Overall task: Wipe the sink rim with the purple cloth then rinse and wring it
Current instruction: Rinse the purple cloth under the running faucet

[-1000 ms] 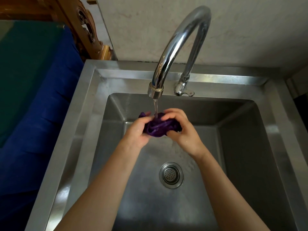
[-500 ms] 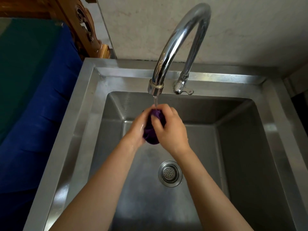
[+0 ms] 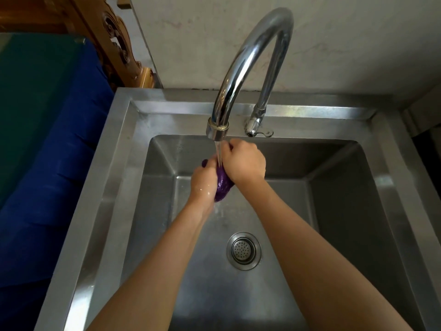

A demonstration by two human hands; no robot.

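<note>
both hands over the sink (image 3: 133,163) basin, under the faucet (image 3: 241,75) spout. water running: a thin stream falls from the spout and lands between the two hands.

purple cloth (image 3: 222,185): bunched into a tight wad, pressed between the hands. only a strip shows, hanging below the right hand and against the inner side of the left; a small tuft pokes out above the left hand's knuckles.

left hand (image 3: 202,180): closed around the cloth from its own side, skin wet and beaded. right hand (image 3: 245,163): curled into a fist over the upper part of the wad, fingers hidden on the far side (grip depth cannot be read, but it is clearly clamped on the cloth).

drain strainer (image 3: 244,251) sits well below the hands, toward the body. water splashes on the basin floor just under the left wrist.

progress, judged: rim wipe looks finished, since the cloth is off the rim and under water. rinse in hand, squeeze apparently beginning. left: complete the wring, probably shut the tap. rim cleanliness not readable from here.
</note>
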